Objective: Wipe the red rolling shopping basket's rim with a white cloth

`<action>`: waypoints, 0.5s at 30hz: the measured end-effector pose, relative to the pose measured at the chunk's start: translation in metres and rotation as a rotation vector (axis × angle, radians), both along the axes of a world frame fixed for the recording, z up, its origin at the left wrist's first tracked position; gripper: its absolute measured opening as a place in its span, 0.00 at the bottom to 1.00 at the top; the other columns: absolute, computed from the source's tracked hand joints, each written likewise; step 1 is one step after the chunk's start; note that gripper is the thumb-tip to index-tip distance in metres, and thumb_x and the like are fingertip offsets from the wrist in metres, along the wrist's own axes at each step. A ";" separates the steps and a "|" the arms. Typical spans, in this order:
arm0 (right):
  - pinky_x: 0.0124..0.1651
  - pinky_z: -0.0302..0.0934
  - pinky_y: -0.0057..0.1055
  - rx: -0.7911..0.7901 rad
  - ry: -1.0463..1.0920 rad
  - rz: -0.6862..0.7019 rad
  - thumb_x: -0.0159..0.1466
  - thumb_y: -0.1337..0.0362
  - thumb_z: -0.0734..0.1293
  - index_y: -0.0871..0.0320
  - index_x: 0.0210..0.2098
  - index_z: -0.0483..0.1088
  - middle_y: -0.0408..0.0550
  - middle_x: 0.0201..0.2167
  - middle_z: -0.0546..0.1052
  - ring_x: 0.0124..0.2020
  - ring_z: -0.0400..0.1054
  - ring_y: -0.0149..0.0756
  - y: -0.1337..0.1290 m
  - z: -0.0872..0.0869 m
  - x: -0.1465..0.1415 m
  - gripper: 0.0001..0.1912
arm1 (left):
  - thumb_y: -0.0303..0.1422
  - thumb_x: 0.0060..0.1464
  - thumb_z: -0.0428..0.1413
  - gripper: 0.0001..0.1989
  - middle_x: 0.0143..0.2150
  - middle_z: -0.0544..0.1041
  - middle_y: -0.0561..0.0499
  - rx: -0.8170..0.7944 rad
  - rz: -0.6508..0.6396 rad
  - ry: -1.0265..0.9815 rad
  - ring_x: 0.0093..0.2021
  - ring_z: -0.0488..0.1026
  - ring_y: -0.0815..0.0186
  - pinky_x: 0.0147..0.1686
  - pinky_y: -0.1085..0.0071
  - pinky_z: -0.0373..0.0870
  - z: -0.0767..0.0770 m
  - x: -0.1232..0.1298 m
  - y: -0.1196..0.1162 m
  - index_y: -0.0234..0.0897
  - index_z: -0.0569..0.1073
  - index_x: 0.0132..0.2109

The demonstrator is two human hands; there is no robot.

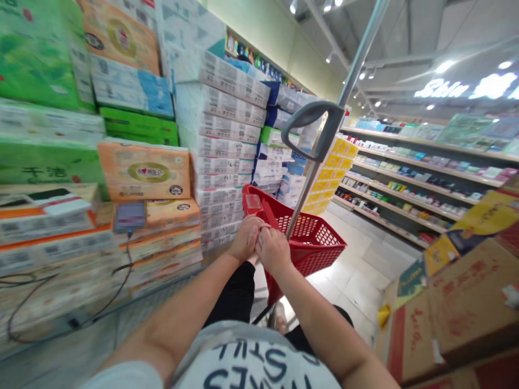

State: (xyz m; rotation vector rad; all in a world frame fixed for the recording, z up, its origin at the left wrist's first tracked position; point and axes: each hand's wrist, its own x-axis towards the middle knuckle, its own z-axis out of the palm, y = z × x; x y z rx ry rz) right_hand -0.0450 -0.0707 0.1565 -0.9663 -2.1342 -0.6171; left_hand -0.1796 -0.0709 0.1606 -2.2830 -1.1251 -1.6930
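My left hand (246,237) and my right hand (274,248) are close together, touching, at the near end of a red plastic shopping cart (320,237). Both have their fingers curled round the cart's handle, which they largely hide. Through the cart's perforated basket wall no goods can be made out. A metal pole (310,183) rises from the cart area, slanting up to the right, and carries a grey loop handle (294,129). Neither hand touches this loop.
Tissue packs (148,170) are piled on the left, with a small device (130,217) and its cable in front. White packs (227,129) form a tall stack ahead. Cardboard boxes (474,292) crowd the right side. Behind the tiled floor (360,275) stand stocked shelves (409,183).
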 end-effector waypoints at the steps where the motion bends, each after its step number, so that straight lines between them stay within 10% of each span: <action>1: 0.44 0.62 0.38 0.027 0.021 0.032 0.64 0.58 0.61 0.62 0.47 0.68 0.55 0.38 0.74 0.40 0.68 0.43 -0.002 -0.005 -0.001 0.17 | 0.36 0.62 0.33 0.24 0.41 0.76 0.47 0.003 0.005 0.003 0.47 0.69 0.62 0.57 0.56 0.60 0.000 -0.005 -0.001 0.39 0.74 0.43; 6: 0.61 0.54 0.43 0.194 -0.029 0.229 0.64 0.62 0.61 0.60 0.63 0.55 0.57 0.61 0.62 0.63 0.53 0.46 0.001 -0.033 0.002 0.28 | 0.34 0.63 0.30 0.27 0.36 0.76 0.47 -0.037 0.069 -0.022 0.46 0.70 0.62 0.56 0.58 0.62 0.007 -0.027 -0.003 0.39 0.73 0.32; 15: 0.68 0.44 0.40 0.239 -0.210 0.402 0.65 0.71 0.55 0.57 0.60 0.62 0.47 0.60 0.66 0.65 0.51 0.37 0.012 -0.053 0.038 0.24 | 0.37 0.61 0.46 0.20 0.30 0.78 0.42 -0.201 0.591 0.355 0.52 0.68 0.49 0.53 0.49 0.60 0.030 0.005 -0.014 0.35 0.74 0.26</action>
